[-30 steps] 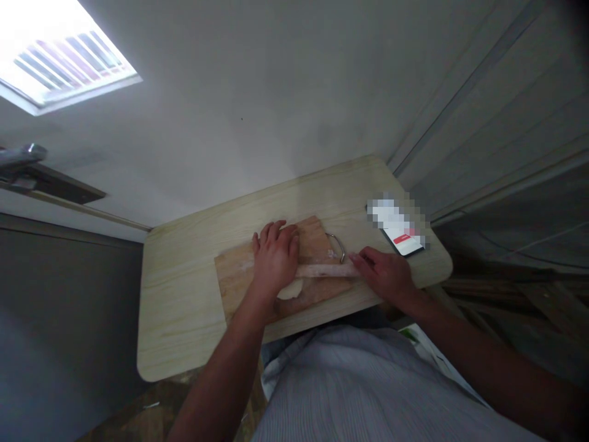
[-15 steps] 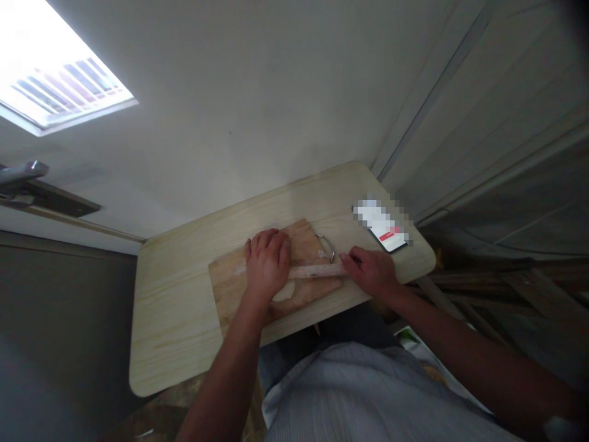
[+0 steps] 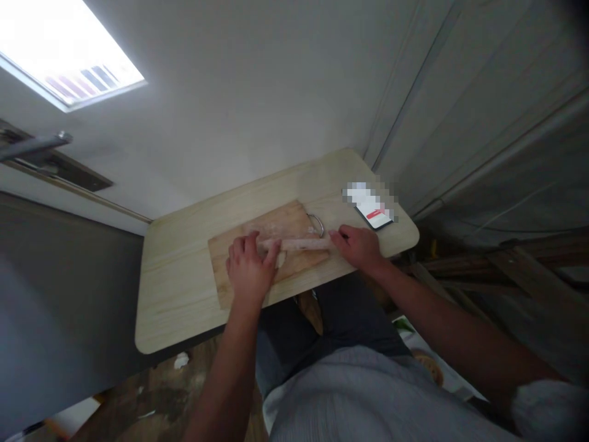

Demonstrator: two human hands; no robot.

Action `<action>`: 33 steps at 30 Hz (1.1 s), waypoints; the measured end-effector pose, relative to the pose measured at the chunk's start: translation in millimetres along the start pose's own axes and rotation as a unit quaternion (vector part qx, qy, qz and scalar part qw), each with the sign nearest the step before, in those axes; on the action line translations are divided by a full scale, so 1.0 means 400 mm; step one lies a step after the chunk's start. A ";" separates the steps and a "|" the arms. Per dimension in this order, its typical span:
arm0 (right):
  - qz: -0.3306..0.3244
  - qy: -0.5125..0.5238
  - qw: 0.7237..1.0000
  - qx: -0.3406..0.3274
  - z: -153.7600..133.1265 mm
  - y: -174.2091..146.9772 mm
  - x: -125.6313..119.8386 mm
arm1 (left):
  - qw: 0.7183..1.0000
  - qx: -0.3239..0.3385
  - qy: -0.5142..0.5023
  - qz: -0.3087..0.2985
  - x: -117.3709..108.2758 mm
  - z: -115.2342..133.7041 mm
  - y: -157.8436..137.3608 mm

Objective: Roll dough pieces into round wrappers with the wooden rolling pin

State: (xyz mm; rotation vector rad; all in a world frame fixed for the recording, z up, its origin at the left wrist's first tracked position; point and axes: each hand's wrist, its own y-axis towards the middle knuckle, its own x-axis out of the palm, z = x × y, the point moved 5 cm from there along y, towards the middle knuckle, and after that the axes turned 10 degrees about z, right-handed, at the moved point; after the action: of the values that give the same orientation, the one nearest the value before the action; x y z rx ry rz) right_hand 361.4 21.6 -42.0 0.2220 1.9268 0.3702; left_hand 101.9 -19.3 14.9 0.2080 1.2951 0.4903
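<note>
A pale, floury rolling pin lies across a wooden cutting board. My right hand is closed around the pin's right end, at the board's right side. Over the left part of the pin lies my left hand, its thumb crossing the pin and apart from the fingers; the pin's left end is hidden under it. A small piece of pale dough shows just beside that thumb, below the pin, partly covered. White flour marks the board, which has a metal loop handle on its right edge.
The board rests on a light wood-grain table with rounded corners. A phone with a lit screen lies at its right end. Behind the table stands a white door with a lever handle and a window. Scraps lie on the floor at lower left.
My left hand's thumb has spread away from its fingers, showing more of the pin. Both hands remain on the pin. The whole view has shifted slightly, with the table now higher in frame.
</note>
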 end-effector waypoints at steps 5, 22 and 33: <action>-0.001 0.014 1.000 -0.002 0.000 0.000 0.001 | 1.000 -0.016 0.015 -0.003 0.005 0.008 -0.064; -0.055 0.083 0.995 0.023 -0.021 -0.062 -0.049 | 0.938 0.101 -0.270 -0.193 -0.030 -0.060 -0.060; -0.068 0.063 0.996 0.014 -0.063 -0.066 -0.042 | 0.964 0.016 -0.263 -0.034 0.012 -0.004 0.045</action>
State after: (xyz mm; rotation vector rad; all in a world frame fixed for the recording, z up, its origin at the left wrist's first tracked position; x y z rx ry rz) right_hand 344.9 -12.2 -28.3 0.0865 2.0598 0.2710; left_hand 97.1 -1.7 17.9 0.2977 0.7865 0.3245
